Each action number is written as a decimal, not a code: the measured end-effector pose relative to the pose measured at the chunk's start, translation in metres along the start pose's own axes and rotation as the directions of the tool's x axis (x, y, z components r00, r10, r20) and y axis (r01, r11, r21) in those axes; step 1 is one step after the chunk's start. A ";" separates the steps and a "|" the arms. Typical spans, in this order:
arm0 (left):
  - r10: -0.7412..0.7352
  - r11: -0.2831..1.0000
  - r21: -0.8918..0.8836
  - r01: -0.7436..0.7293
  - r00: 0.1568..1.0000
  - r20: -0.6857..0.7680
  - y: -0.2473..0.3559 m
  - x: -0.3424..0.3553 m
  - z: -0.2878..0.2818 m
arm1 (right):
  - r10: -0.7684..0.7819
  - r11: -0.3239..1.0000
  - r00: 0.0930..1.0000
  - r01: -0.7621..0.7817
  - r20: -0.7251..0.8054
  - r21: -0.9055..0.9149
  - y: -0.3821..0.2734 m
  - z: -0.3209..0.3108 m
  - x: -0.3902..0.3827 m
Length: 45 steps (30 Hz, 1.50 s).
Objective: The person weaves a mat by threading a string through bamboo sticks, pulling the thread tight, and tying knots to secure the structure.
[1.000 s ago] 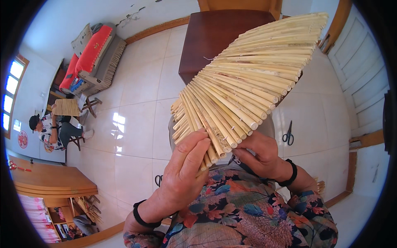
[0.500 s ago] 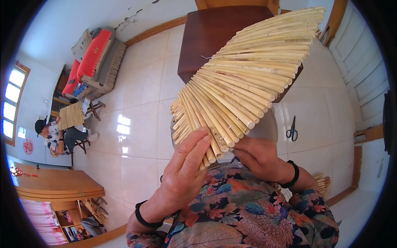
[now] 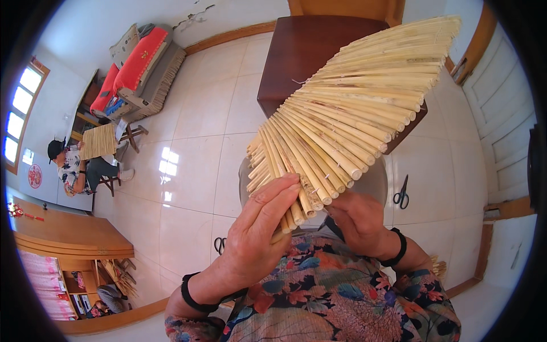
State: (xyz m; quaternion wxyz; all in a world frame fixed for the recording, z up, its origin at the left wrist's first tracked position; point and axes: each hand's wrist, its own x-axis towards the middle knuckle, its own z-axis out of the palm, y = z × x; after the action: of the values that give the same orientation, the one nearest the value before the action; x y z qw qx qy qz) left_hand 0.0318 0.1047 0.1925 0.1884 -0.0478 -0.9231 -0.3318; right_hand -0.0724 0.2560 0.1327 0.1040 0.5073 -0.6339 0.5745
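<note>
Left hand: the person's bare left hand with a black wristband [image 3: 253,233] is gripping the near left corner of a pale yellow, fanned mat of round reed sticks [image 3: 353,108]; its fingers [image 3: 272,205] are pressing closed over the sticks.
Right hand: the bare right hand, also black-banded [image 3: 362,225], is curling under the mat's near edge; its fingertips are hiding there, so how far open they are, and what they are holding, I cannot tell.
Mat: it is slanting from the hands toward the upper right, its cut stick ends forming a stepped right edge, white thread ties showing.
Counter: a dark red-brown wooden counter [image 3: 307,45] is standing beyond, the mat covering much of its right side in view; whether they are touching I cannot tell.
Left room: a broad stretch of glossy pale tile floor [image 3: 196,108] is lying open between the mat and the red-covered grey sofa [image 3: 139,68].
Right room: black-handled scissors [image 3: 404,185] are lying on the tiles, between the mat and the white panelled door [image 3: 504,108].
</note>
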 end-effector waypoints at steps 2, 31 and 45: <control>-0.007 1.000 -0.010 0.006 0.999 -0.035 0.000 -0.001 0.001 | 0.006 1.000 1.000 -0.006 0.010 0.002 -0.001 0.001 0.001; 0.025 0.994 -0.104 -0.032 0.997 -0.070 -0.014 -0.006 -0.006 | 0.026 0.999 0.987 -0.019 0.160 -0.048 -0.005 0.002 0.013; 0.045 0.993 -0.102 -0.053 0.996 -0.078 -0.017 -0.008 -0.008 | 0.037 0.999 0.984 -0.034 0.172 -0.025 -0.006 0.005 0.015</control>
State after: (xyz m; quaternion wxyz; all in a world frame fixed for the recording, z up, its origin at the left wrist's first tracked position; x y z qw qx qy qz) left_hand 0.0381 0.0869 0.1856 0.2285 -0.0676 -0.8953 -0.3763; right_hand -0.0727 0.2452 0.1462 0.0439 0.5426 -0.6558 0.5230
